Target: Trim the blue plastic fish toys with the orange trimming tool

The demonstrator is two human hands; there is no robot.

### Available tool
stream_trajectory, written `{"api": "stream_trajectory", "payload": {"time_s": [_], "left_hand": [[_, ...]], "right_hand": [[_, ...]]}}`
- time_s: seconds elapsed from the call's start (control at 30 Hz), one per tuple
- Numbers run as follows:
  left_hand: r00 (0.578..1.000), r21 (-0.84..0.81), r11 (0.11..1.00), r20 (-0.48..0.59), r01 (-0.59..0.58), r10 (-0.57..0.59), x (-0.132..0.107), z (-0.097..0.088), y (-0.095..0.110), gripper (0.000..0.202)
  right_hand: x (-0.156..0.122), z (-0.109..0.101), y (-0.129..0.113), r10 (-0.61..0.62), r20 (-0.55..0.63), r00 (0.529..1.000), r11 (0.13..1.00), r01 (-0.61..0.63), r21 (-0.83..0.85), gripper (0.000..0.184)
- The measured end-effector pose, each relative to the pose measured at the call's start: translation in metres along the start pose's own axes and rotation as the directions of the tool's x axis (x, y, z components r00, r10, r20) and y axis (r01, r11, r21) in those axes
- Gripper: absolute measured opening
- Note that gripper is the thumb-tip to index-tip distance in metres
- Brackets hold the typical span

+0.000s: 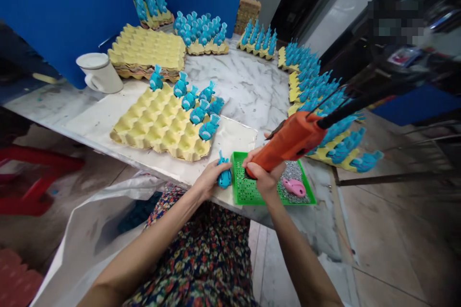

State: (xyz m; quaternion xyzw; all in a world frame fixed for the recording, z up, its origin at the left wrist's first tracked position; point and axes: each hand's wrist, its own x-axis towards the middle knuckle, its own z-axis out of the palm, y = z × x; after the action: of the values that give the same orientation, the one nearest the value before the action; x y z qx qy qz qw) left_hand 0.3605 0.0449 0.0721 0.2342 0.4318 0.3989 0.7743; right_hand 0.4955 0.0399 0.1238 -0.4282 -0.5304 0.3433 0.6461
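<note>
My left hand (212, 176) is closed around a small blue plastic toy (224, 178) at the table's front edge, just left of a green basket. In my right hand (265, 177) is an orange electric screwdriver (288, 141), gripped near its lower end above the basket. A black cord or arm runs from its top to the upper right. The green basket (248, 196) has a perforated floor and holds small silvery screws (293, 171) and a pink plastic piece (294, 187). The screwdriver's tip is hard to make out.
A yellow egg tray (158, 124) ahead on the left carries several blue toys (189, 98). Behind it are stacked trays (147, 48) and a white mug (99, 73). More toy-filled trays (313, 76) line the back and right. A white bag (97, 230) hangs below the left edge.
</note>
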Motion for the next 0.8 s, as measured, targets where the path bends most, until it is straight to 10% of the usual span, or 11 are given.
{"api": "stream_trajectory", "payload": {"time_s": [0.8], "left_hand": [[1.0, 0.002, 1.0, -0.011, 0.012, -0.012, 0.0, 0.001, -0.003, 0.039]], "right_hand": [[-0.006, -0.004, -0.001, -0.121, -0.103, 0.987, 0.983, 0.104, -0.15, 0.009]]}}
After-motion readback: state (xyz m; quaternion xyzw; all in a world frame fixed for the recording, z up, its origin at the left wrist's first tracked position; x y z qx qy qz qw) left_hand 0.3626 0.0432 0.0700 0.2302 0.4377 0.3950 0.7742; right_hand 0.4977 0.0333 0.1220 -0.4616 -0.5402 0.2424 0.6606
